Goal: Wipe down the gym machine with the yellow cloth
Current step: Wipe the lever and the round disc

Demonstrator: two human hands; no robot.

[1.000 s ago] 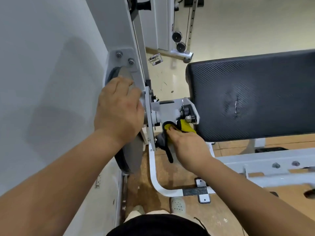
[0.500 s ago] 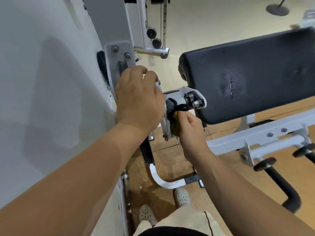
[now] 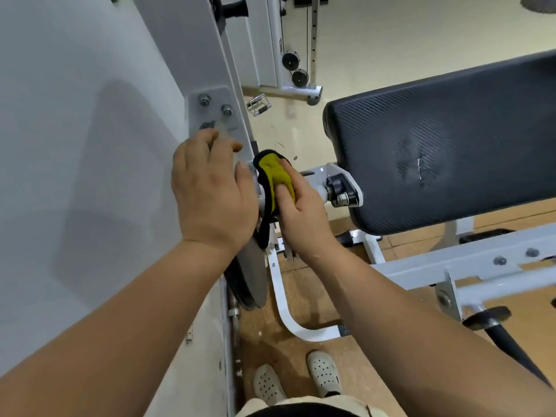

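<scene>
Right hand (image 3: 301,213) grips yellow cloth (image 3: 278,176), pressing it on the gym machine (image 3: 421,266) pivot, near black pad's (image 3: 451,139) left edge. Left hand (image 3: 210,191) flat, fingers loose, resting on grey upright (image 3: 215,106).

My feed is bright and evenly lit. The light is soft, with no hard highlights, and I cannot tell its source. A broad, faint shadow with diffuse edges lies on the grey side panel (image 3: 90,176). The pale floor (image 3: 421,40) at the top is nearly washed out. The ribbed weave of the black pad (image 3: 451,130) is sharp, and the yellow cloth (image 3: 278,176) looks saturated and crisp. The fingertips of the left hand (image 3: 210,191) are smeared, as is the white frame rail (image 3: 481,266) at right. Wide-angle bending swells the left forearm (image 3: 120,326) and right forearm (image 3: 421,326) toward the lower corners.
</scene>
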